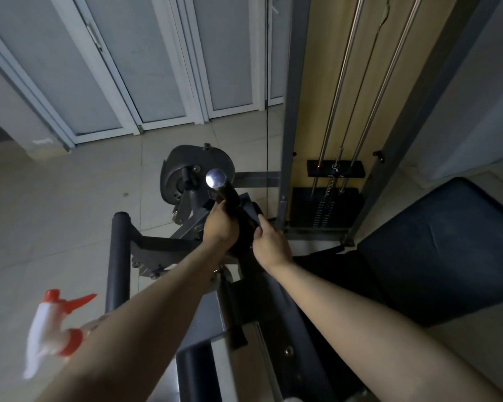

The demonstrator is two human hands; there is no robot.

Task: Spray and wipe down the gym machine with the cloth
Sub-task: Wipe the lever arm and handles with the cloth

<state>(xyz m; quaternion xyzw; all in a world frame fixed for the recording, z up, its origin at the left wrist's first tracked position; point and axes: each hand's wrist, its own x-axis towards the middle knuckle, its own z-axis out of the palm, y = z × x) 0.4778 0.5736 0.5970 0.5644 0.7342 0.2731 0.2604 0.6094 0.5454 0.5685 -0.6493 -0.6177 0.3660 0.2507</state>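
A black handle bar with a shiny chrome end cap (215,179) rises from the grey gym machine (204,320) at the centre. My left hand (221,224) grips this bar just below the cap. My right hand (270,242) grips a dark cloth (246,229) that is bunched round the bar between my two hands. The cloth is hard to tell from the black bar in the dim light. A white spray bottle head with a red trigger (53,323) shows blurred at the lower left, partly hidden behind my left forearm. What holds it is hidden.
A black weight stack (325,207) with chrome guide rods (343,82) stands right behind the handle. A dark padded seat (436,250) lies to the right. A black roller pad (118,256) stands left of the handle, a round cam plate (198,175) beyond it. Grey doors (145,59) line the back.
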